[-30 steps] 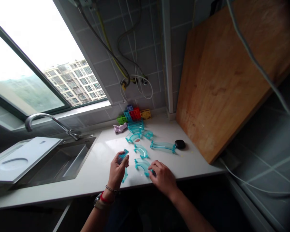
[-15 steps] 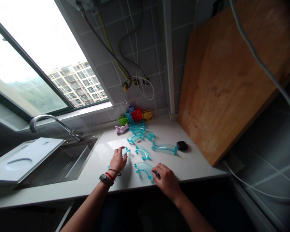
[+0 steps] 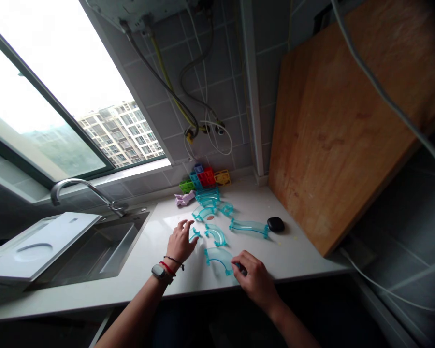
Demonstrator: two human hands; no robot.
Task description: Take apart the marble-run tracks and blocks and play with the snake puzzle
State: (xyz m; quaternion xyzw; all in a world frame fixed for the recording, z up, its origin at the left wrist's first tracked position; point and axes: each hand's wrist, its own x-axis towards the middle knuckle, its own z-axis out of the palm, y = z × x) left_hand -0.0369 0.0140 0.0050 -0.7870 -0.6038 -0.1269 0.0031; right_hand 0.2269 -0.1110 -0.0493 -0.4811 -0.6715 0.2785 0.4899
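Observation:
My left hand [image 3: 181, 241] hovers over the counter with its fingers apart. A small translucent teal curved track piece [image 3: 195, 234] shows beyond its thumb and is partly hidden by the hand. My right hand [image 3: 255, 275] is closed near the front edge, with a small dark thing at its fingertips, too hidden to name. Just left of those fingers lies a wide curved teal track piece [image 3: 219, 256]; whether they touch it I cannot tell. Another teal curve [image 3: 215, 235] rests between the hands, and a longer teal piece [image 3: 249, 226] lies farther right.
At the back stand red blocks [image 3: 206, 177], a yellow block [image 3: 222, 177] and a green block [image 3: 186, 186], with stacked teal pieces [image 3: 207, 195] in front. A pink piece [image 3: 184, 198] lies beside them. Right is a black rounded object [image 3: 275, 224]; left, a sink [image 3: 126, 246] and faucet [image 3: 83, 184].
My left hand's thumb and fingers have spread wider beside the small teal piece. My right hand stays closed by the wide curve. The whole view has shifted slightly.

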